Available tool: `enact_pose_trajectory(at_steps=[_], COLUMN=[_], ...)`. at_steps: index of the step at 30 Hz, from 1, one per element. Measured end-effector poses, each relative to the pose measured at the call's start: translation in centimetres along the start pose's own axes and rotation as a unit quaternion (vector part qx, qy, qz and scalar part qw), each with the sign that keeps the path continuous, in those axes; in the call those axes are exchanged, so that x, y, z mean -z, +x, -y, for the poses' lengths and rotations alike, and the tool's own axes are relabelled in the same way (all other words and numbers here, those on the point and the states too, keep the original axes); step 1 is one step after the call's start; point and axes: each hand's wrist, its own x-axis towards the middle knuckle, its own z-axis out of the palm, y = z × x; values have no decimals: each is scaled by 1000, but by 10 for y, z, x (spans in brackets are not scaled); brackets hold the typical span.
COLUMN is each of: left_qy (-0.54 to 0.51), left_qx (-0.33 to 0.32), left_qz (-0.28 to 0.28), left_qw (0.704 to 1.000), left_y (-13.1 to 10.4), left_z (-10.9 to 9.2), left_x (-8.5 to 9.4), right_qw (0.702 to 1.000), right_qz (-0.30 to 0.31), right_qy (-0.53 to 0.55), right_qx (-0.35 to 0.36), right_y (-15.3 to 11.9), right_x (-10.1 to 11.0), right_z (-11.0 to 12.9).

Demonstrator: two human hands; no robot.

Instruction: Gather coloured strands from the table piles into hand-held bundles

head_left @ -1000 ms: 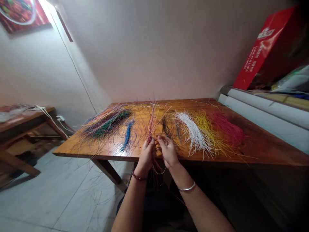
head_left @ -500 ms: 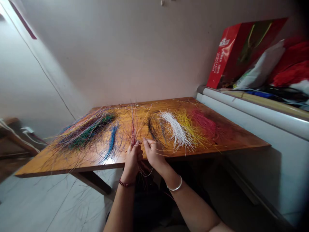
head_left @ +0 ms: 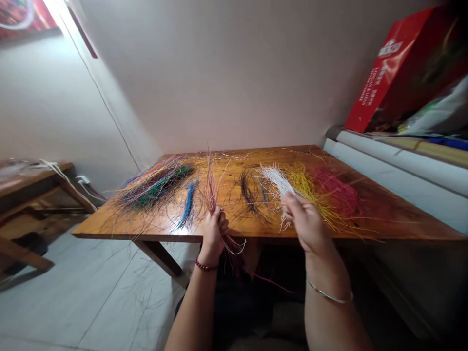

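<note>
One bundle of thin red strands stands in the left hand, at the near edge of the wooden table. Its long axis runs away from the person, from below the table edge up toward the wall, with the far ends leaning slightly left. Tight where the hand circles it, the bundle loosens above into a narrow, wispy spray. Its colour is a dull, deep red with a few paler threads mixed in. Below the hand, the near ends hang loose and bend to the right; pale ones curl round in an arc, and one pinkish-red strand trails farther out.

The left grip is clenched around the bundle, thumb uppermost. The right hand, slightly blurred, has its fingers curled at the bundle of white strands and covers part of it; whether that grip has caught any white strands, I cannot tell. Yellow strands lie just beside the white, with pink strands farther right. Black strands lie between the two hands, and a slim blue bundle lies left of the red one.
</note>
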Motion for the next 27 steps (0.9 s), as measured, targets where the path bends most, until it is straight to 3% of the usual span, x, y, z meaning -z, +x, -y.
enact_pose_trajectory(at_steps=[4,6,9,11,14,17,21,27], left_qy=[-22,-40,-55,-56,-62,-72,-81,-85], left_qx=[-32,-48,-74,-87,-99,-106,-100,-83], left_qz=[-34,-41,-41,-45,-50,-52,-46,-38], left_qw=[999,997,995,994,992,990,991,992], left_y=[-6,-14,-33,-47,-66,-78,-82,-80], left_z=[-28,-49,-78,-92,-105,-110,-112,-112], left_x=[14,21,28,29,29,31,37,37], right_qw=[998,998,991,968,908,838,770,746], right_qz=[-33,-3,127,241,390,470,495,459], right_qy=[54,56,29,4,-30,-66,-114,-251], right_qx=[25,15,-26,-67,-152,-267,-386,-413], right_y=[11,27,61,87,123,149,166,175], right_x=[23,22,0,-25,-65,-97,-121,-130], right_z=[29,42,53,51,30,-8,-56,-92])
